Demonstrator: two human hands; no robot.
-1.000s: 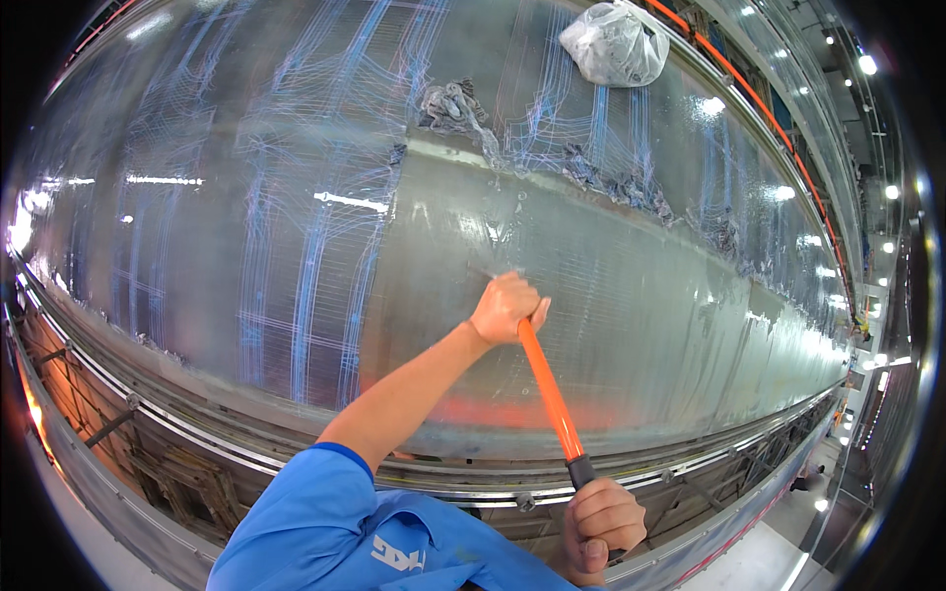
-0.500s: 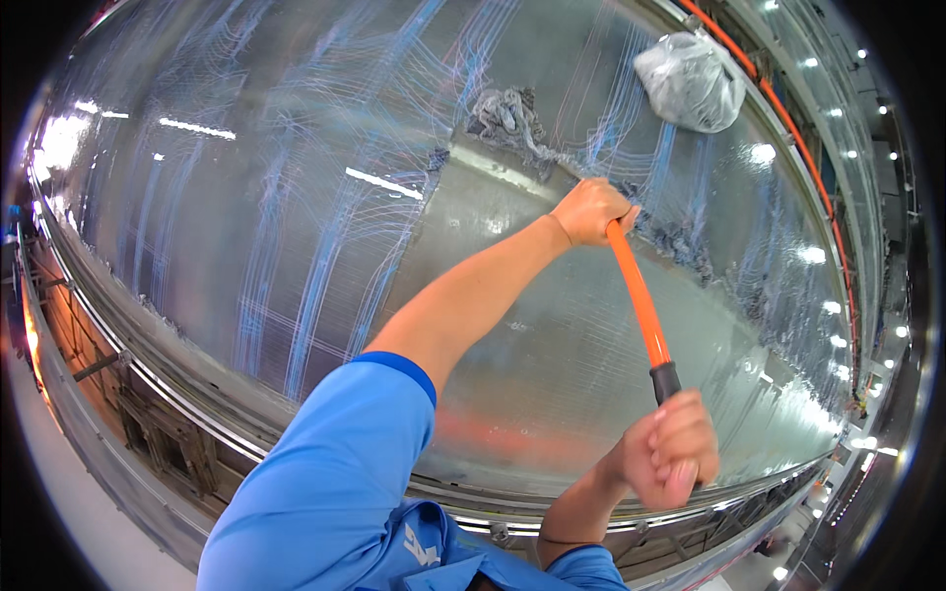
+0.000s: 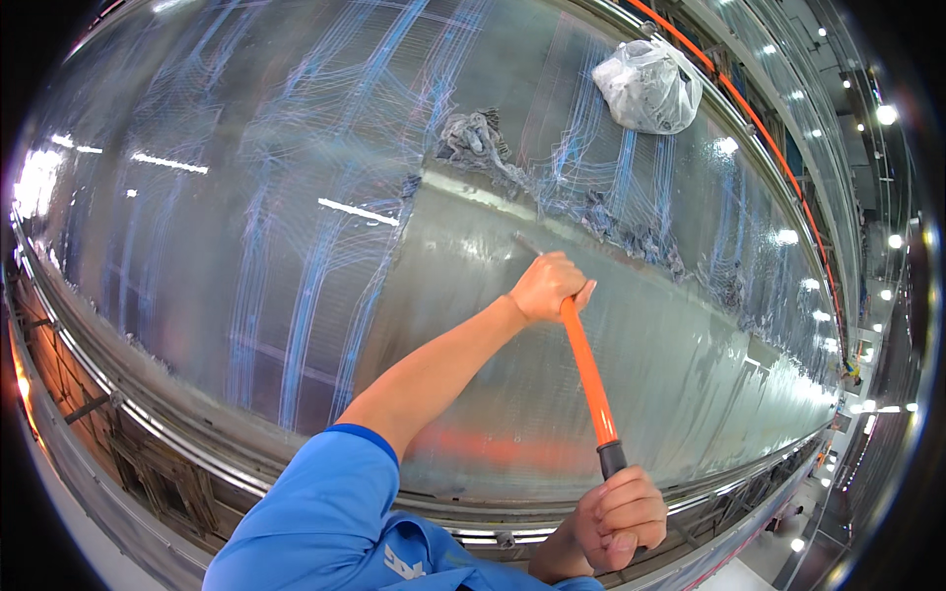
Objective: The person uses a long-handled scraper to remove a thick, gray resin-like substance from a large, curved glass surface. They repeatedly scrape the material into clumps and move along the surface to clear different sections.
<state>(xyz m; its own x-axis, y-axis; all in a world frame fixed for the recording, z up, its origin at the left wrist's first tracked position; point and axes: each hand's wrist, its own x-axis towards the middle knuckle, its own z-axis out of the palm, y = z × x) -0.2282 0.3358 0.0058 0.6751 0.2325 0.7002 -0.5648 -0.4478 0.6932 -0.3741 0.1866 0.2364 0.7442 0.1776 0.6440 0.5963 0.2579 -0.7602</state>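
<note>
Both my hands grip a long-handled scraper (image 3: 588,379) with an orange shaft and a black end grip. My left hand (image 3: 552,287) is closed round the upper shaft, its arm stretched forward. Nearer my body, my right hand (image 3: 621,519) wraps the black grip. Past my left fist a thin, blurred end of the tool shows over the bare grey strip of a wide metal surface (image 3: 473,256). Beyond that strip's far edge lie crumpled heaps of grey-blue peeled film (image 3: 476,140), apart from the tool. Blue and pink streaks cover the film-like layer to the left.
A tied clear plastic bag (image 3: 648,87) with pale contents rests at the far right of the surface. Behind it runs an orange hose or cable (image 3: 749,110) along the far rail. A metal rail (image 3: 187,448) borders the near side, with machine framework below.
My hands have drawn the scraper back toward me, away from the heaped film and onto the bare strip. The view has shifted slightly; both grips are kept.
</note>
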